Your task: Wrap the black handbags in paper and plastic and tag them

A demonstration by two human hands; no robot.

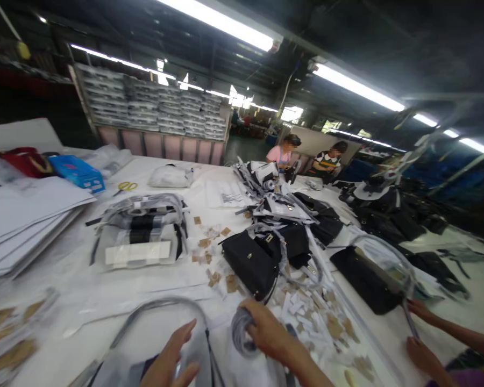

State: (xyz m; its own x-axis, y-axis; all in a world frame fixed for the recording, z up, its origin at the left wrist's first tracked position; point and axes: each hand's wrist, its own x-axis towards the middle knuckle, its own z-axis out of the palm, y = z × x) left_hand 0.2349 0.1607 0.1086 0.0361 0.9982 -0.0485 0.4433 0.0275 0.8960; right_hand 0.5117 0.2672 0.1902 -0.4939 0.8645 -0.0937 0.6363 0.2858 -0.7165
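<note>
A coiled grey strap-like roll (241,332) is held in my right hand (266,329), fingers wrapped over its top and side. My left hand (172,357) is spread, thumb and fingers apart, over a bag at the bottom edge. That bag's grey wrapped handle (161,303) arches up behind my left hand; its body is mostly cut off by the frame. Just beyond my right hand lies a black handbag (250,263) with a small metal emblem. Farther back on the left, a wrapped bag (139,234) sits with a white strip along its front.
White sheets (28,215) are stacked at left, near a blue box (77,172) and yellow scissors (127,186). Brown and white scraps (302,312) litter the white table (145,279). At right, a co-worker's hands (425,357) hold a black bag's wrapped handle. Two people sit beyond.
</note>
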